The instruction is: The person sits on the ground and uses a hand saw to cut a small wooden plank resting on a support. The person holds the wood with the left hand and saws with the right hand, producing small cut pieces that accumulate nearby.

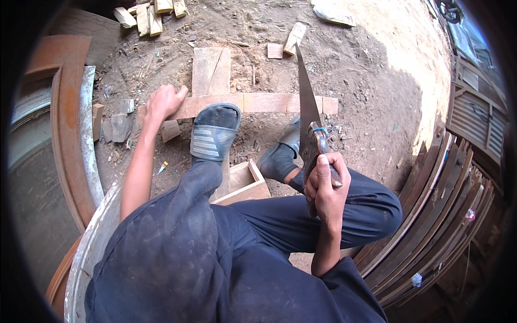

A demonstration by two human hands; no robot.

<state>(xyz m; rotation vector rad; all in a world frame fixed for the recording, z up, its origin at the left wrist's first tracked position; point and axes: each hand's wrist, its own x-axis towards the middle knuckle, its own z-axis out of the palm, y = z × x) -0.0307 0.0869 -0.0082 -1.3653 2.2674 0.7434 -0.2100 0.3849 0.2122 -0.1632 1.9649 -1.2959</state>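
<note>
A handsaw [307, 94] is gripped by its worn handle in my right hand [327, 185], above my right leg. Its blade points up and away, and appears to be raised off the wood. My left hand [166, 102] closes over the left part of a narrow wooden strip [265, 103] lying crosswise. Thin marks or cuts cross the strip at several places. My left foot, in a grey slide sandal [207, 141], presses on the strip beside that hand. A wider board [211, 70] lies lengthwise beneath the strip.
A small wooden box [249, 189] sits between my legs. Offcuts [153, 19] are piled at the far left, and two more blocks [275, 51] lie ahead on the dirt. A wooden frame [67, 113] stands at left; stacked planks [431, 215] line the right.
</note>
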